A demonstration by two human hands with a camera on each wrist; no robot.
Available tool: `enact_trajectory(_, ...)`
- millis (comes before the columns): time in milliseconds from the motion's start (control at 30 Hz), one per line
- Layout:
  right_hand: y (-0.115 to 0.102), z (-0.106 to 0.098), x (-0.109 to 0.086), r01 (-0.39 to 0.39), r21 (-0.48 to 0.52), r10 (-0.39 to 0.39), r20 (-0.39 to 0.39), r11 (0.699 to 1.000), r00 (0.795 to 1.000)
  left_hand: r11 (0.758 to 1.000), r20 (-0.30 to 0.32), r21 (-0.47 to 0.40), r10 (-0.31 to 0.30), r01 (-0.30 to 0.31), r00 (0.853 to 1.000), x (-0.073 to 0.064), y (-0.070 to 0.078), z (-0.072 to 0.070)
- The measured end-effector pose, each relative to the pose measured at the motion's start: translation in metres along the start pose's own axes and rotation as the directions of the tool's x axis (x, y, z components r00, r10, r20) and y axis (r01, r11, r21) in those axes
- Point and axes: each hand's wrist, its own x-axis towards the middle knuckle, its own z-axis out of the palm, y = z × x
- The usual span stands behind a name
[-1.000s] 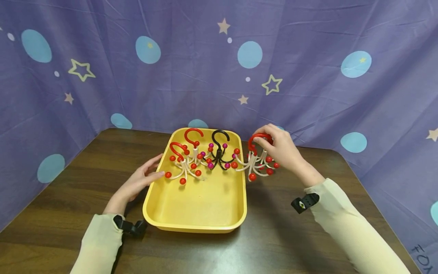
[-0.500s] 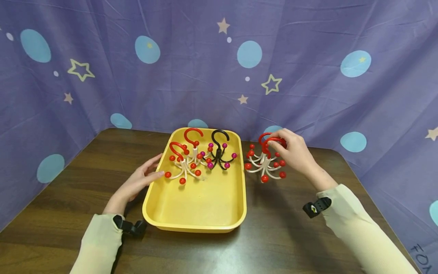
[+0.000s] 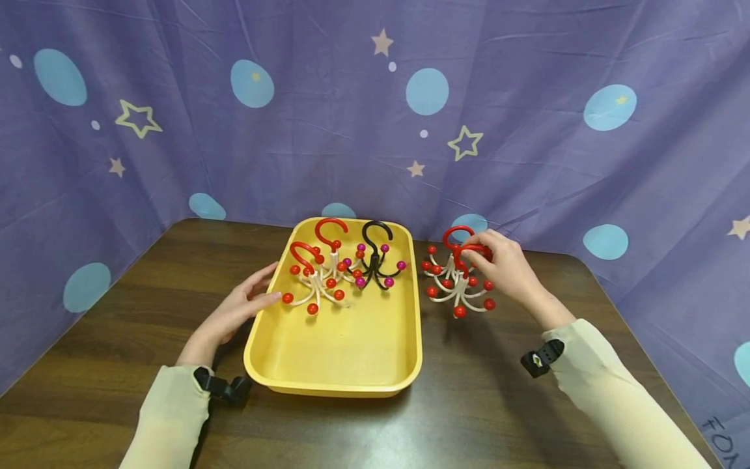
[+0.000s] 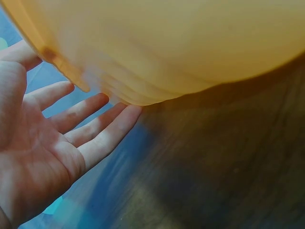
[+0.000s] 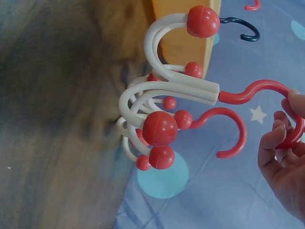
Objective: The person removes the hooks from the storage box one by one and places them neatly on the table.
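My right hand (image 3: pixel 508 268) pinches the red hook of a rotating claw hanger (image 3: pixel 460 285), whose white arms end in red balls. It hangs upright, low over the table to the tray's right. Just behind it stands a matching hanger (image 5: pixel 243 131), partly hidden by the held one. Against the yellow tray (image 3: pixel 342 355) rests my left hand (image 3: pixel 233 314), thumb at the left rim and fingers along the outer wall; the left wrist view shows those fingers (image 4: pixel 112 133) fairly straight. In the tray are two white-and-red hangers, one nearer (image 3: pixel 315 281) and one farther (image 3: pixel 332 221).
A black hanger (image 3: pixel 375 264) with purple balls stands in the tray's back right. Behind the brown wooden table (image 3: pixel 469 404) hangs a purple curtain (image 3: pixel 328 143) with stars and blue dots.
My right hand has carried the white-and-red hanger from over the tray's right rim rightward, then slightly down, in front of the matching one. The left hand and tray stay put.
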Motion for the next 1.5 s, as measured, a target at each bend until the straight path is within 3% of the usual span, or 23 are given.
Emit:
enact_trajectory(400, 0.014, 0.016, -0.004, -0.022, 0.008, 0.022, -0.002, 1.000, 1.000, 1.000, 0.011, 0.001, 0.005, -0.005, 1.000, 0.000, 0.003, 0.000)
enact_trajectory(967, 0.020, 0.022, -0.008, -0.068, -0.002, 0.068, 0.013, 0.998, 0.998, 1.000, 0.006, -0.013, 0.004, -0.004, 1.000, 0.002, 0.001, 0.001)
enact_trajectory(1267, 0.012, 0.019, 0.002, -0.006, -0.029, 0.007, 0.005, 1.000, 1.000, 1.000, -0.012, 0.004, -0.014, 0.014, 1.000, 0.001, 0.001, 0.001)
enact_trajectory(1500, -0.010, 0.025, 0.024, 0.026, -0.041, -0.025, 0.029, 0.999, 0.999, 1.000, -0.003, -0.006, -0.004, 0.004, 1.000, -0.001, 0.000, 0.000)
